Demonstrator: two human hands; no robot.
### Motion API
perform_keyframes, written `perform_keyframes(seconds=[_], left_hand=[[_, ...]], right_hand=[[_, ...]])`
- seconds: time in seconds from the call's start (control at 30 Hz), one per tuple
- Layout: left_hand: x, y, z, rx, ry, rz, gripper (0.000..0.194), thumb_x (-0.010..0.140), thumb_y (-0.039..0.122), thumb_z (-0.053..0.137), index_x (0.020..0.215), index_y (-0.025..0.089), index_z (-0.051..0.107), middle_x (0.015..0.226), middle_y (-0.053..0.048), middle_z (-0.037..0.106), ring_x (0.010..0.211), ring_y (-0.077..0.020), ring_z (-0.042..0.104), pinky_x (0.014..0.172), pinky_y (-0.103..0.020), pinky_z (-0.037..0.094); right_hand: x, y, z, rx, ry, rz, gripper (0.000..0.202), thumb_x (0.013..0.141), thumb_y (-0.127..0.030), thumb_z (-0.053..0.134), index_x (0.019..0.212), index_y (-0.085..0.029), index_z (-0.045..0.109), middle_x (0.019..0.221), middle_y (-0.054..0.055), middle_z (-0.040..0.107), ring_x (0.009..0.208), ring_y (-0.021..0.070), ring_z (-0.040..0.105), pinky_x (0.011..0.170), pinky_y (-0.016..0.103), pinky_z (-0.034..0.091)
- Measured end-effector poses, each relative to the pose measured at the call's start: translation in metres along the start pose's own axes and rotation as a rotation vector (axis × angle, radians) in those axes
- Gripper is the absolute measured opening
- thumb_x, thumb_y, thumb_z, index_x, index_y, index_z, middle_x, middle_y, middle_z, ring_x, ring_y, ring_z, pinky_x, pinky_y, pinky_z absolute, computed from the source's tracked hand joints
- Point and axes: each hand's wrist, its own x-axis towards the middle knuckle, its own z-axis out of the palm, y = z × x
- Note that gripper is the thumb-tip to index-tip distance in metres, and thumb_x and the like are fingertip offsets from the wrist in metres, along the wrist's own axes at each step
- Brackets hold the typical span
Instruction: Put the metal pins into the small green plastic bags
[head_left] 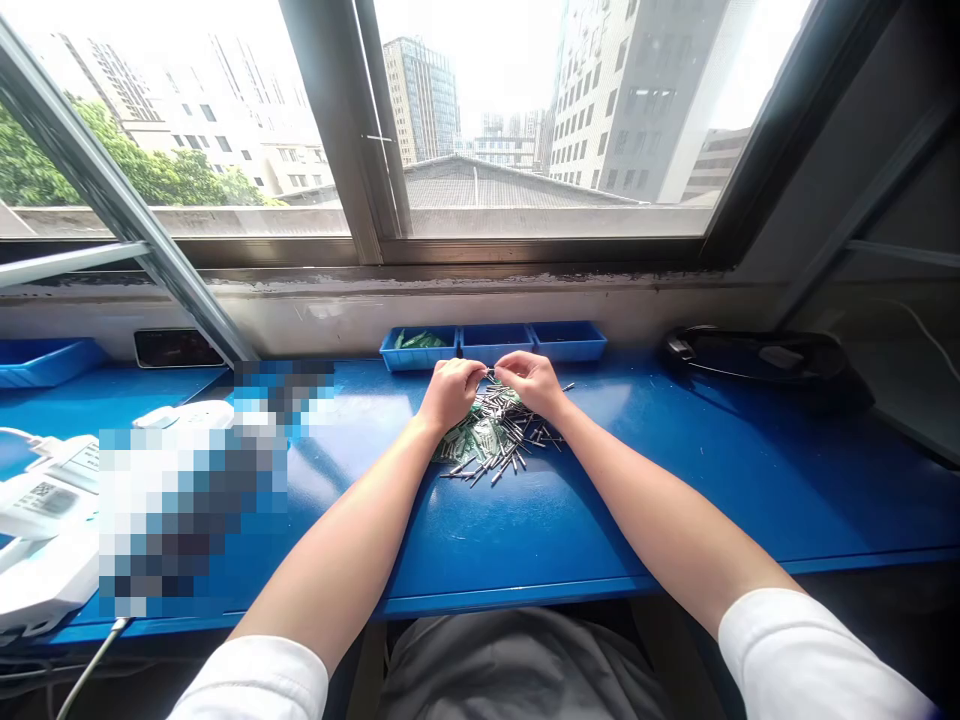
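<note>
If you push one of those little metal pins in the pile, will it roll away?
Probably, a little. The metal pins look thin and round, so a loose one may roll on the smooth blue table. Those tangled in the pile would likely just shift. They look stiff and light; the left hand and right hand pinch something small above them.

blue trays (pixel 493 345), white device (pixel 45 520), black tray (pixel 765 362)

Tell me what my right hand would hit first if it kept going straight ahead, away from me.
Probably the middle blue tray in the row by the wall; your right hand points roughly there, though depth is hard to judge.
</note>
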Motion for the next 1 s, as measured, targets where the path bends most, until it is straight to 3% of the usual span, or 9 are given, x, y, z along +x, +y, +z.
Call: perform_keyframes(seconds=[0.1,0.2,0.33,0.47,0.73,1.0], left_hand=[[0.000,0.000,0.001,-0.014,-0.014,-0.010,0.026,0.091,0.032,0.046,0.105,0.020,0.065,0.101,-0.005,0.070,0.096,-0.0197,0.062,0.091,-0.033,0.039],[0.000,-0.002,0.003,0.008,-0.020,-0.060,0.039,0.089,0.033,0.051,0.125,0.019,0.053,0.112,-0.007,0.067,0.107,-0.0222,0.058,0.094,-0.036,0.038],[-0.001,-0.006,0.003,0.089,-0.056,-0.107,0.038,0.085,0.030,0.053,0.122,0.018,0.055,0.116,-0.010,0.065,0.111,-0.0255,0.056,0.095,-0.040,0.038],[-0.002,-0.006,0.001,0.128,-0.097,-0.116,0.030,0.085,0.031,0.051,0.112,0.020,0.060,0.115,-0.009,0.065,0.111,-0.0263,0.055,0.095,-0.041,0.039],[-0.003,-0.001,-0.002,0.142,-0.165,-0.143,0.026,0.086,0.031,0.048,0.103,0.021,0.064,0.114,-0.007,0.064,0.111,-0.0253,0.054,0.095,-0.042,0.038],[-0.002,-0.001,-0.003,0.130,-0.169,-0.137,0.024,0.085,0.032,0.049,0.099,0.021,0.065,0.112,-0.007,0.065,0.109,-0.0253,0.055,0.094,-0.043,0.038]], right_hand=[[0.003,0.001,-0.002,0.020,0.001,0.049,0.026,0.072,-0.043,0.065,0.074,-0.017,0.065,0.070,0.002,0.067,0.064,0.0153,0.060,0.060,0.027,0.047],[0.008,0.006,-0.007,-0.162,0.104,0.051,0.023,0.076,-0.039,0.059,0.079,-0.018,0.068,0.076,0.003,0.069,0.071,0.0171,0.062,0.068,0.029,0.049],[0.015,0.015,-0.022,-0.620,0.224,0.045,0.036,0.075,-0.030,0.057,0.107,-0.018,0.066,0.110,0.006,0.068,0.105,0.0252,0.055,0.094,0.041,0.042],[0.016,0.019,-0.034,-0.847,0.157,0.183,0.059,0.075,-0.037,0.055,0.131,-0.019,0.051,0.132,0.008,0.056,0.117,0.0320,0.042,0.095,0.049,0.037],[0.017,0.023,-0.035,-0.949,0.047,0.319,0.079,0.075,-0.047,0.053,0.146,-0.022,0.029,0.155,0.002,0.023,0.120,0.0325,0.033,0.096,0.047,0.035],[0.015,0.024,-0.034,-0.929,0.048,0.314,0.076,0.076,-0.048,0.051,0.145,-0.021,0.032,0.155,0.003,0.022,0.124,0.0329,0.030,0.100,0.049,0.033]])
